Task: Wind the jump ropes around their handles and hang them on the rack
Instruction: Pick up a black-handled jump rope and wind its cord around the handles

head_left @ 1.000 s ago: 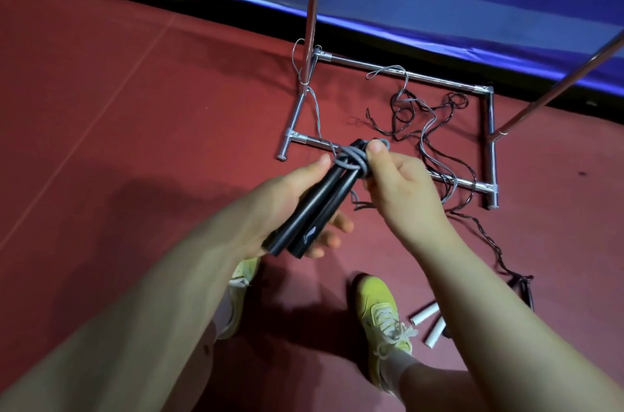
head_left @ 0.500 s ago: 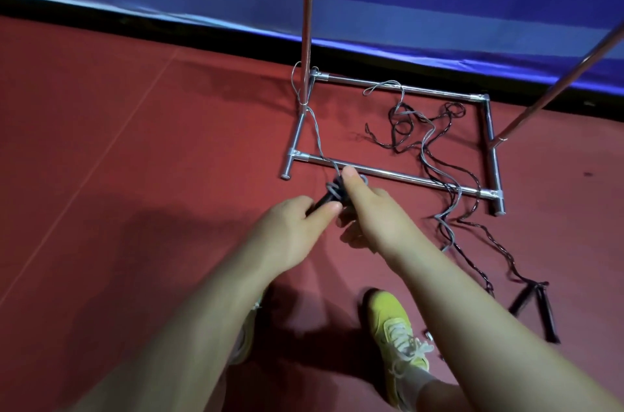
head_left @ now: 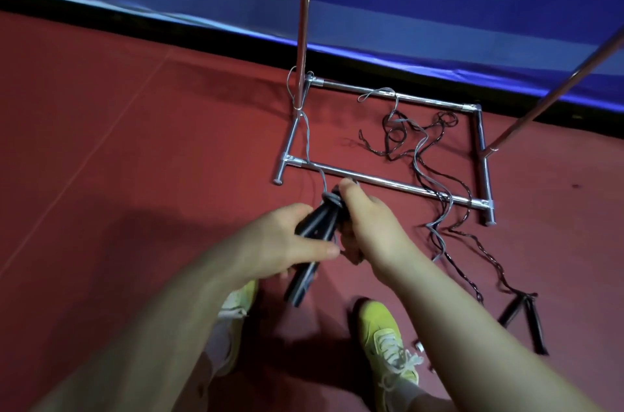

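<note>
Blue banner [head_left: 439, 6] spans 10 to 2 o'clock along the far edge; white lettering at 1 o'clock is cut off by the frame — not readable. No brand legible on anything else.

Red floor [head_left: 118, 158] fills the rest; wide bare stretch from 7 to 10 o'clock, faint seam line running diagonally across it.

Rack [head_left: 388, 180]: chrome rectangular base at 12 to 2 o'clock, one upright rising at 12, a second tube slanting out of frame at 2.

Grey rope [head_left: 420, 149] trails from the handles over the near base bar, up past the left upright, and loops inside and across the base. Black rope [head_left: 462, 236] lies tangled inside the base and runs out to 4 o'clock, ending at its own black handle pair [head_left: 526, 313] on the floor.

Yellow shoes [head_left: 385, 340] at 6 o'clock.

Handles [head_left: 315, 236] — black, paired, tilted, at centre, just short of the near base bar, a few grey turns around their top end. Left hand [head_left: 283, 242] grips them mid-length, thumb across the front. Right hand [head_left: 366, 219] curls at the top end, thumb pressed on the wound turns; fingers underneath are hidden.
</note>
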Demonstrator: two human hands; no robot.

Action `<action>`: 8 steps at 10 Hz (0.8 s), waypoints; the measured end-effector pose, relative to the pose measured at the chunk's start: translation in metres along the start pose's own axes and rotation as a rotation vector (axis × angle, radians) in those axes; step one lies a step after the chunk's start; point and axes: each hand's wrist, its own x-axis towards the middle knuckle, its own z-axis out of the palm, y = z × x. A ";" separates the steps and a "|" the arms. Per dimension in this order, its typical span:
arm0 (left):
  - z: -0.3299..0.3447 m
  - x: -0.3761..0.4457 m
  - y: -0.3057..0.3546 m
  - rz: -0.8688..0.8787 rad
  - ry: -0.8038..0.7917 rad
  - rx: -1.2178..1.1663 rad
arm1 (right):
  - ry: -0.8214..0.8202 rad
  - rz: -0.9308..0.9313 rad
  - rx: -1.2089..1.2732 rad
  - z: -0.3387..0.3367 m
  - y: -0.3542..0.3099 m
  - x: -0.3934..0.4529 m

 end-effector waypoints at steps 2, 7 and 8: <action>0.000 -0.011 0.015 -0.145 -0.181 -0.484 | -0.076 -0.110 0.271 -0.004 -0.015 -0.004; 0.023 0.010 0.011 -0.151 0.161 -0.297 | -0.199 0.028 0.011 -0.026 0.004 0.013; 0.028 0.014 0.005 -0.162 0.205 -0.217 | -0.148 -0.027 -0.215 -0.029 0.005 0.010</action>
